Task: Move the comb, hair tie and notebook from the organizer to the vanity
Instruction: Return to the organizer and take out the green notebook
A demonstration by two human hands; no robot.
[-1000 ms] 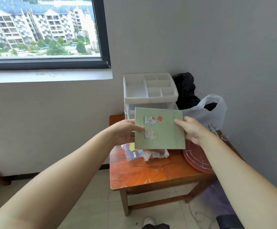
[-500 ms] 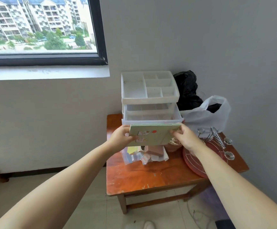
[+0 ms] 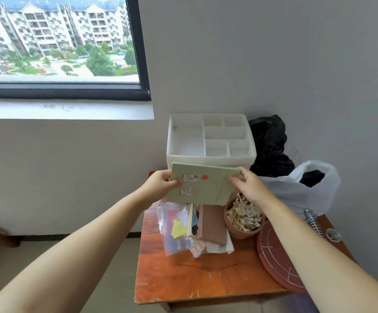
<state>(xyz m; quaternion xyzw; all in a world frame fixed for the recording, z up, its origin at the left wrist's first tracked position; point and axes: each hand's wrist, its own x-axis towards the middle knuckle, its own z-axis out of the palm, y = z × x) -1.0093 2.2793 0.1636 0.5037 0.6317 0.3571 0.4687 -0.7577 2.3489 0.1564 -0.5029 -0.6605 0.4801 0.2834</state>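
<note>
Two hands are gripping one green notebook [image 3: 202, 186]: left hand [image 3: 161, 185] pinching its left edge, right hand [image 3: 249, 186] its right, held w/ cover tilted in front of one white organizer [image 3: 210, 137], above the orange tabletop [image 3: 206, 279] w/ one cup of cotton swabs [image 3: 244, 219].

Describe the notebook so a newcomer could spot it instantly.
Find the orange table in the corner, with a white organizer at its back. The notebook is held in front of it by the left hand and right hand. Only it is pale green with cartoon stickers.
</note>
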